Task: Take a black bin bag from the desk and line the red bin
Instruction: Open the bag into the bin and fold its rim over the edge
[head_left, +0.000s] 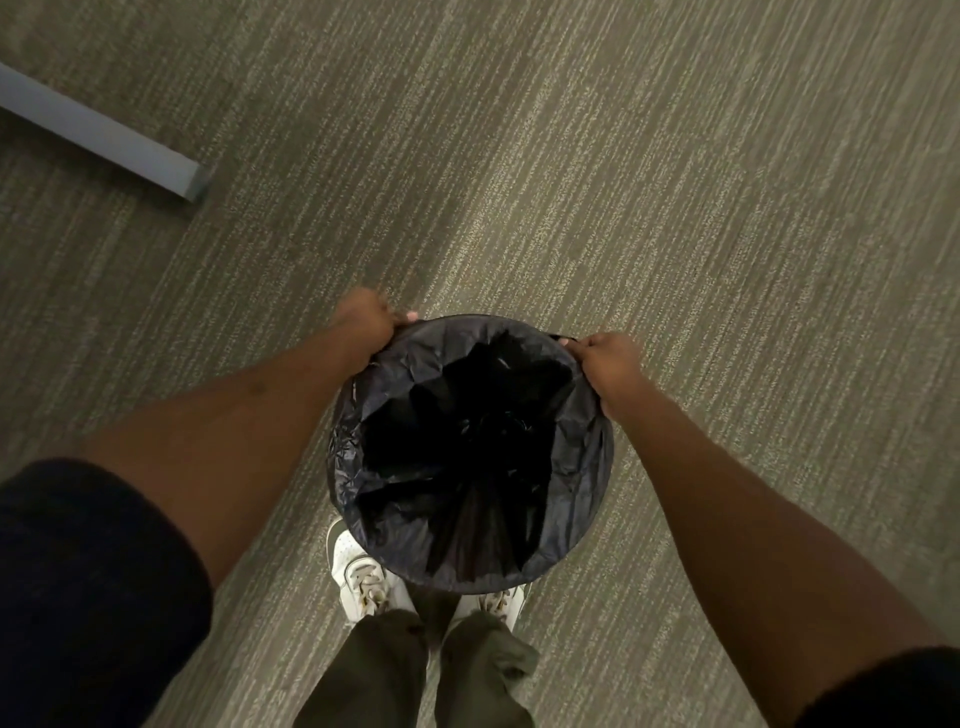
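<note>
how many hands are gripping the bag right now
2: left hand pinches the black bin bag at its far-left rim, right hand at its far-right rim.

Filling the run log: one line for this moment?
stage: fitting bag over rim | left hand: grips bag edge | right hand: grips bag edge | bin: hidden by bag

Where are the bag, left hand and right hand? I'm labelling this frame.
bag (587, 467), head view, crinkled plastic at the right rim.
left hand (363, 325), head view, back of the hand.
right hand (610, 364), head view, back of the hand.
</note>
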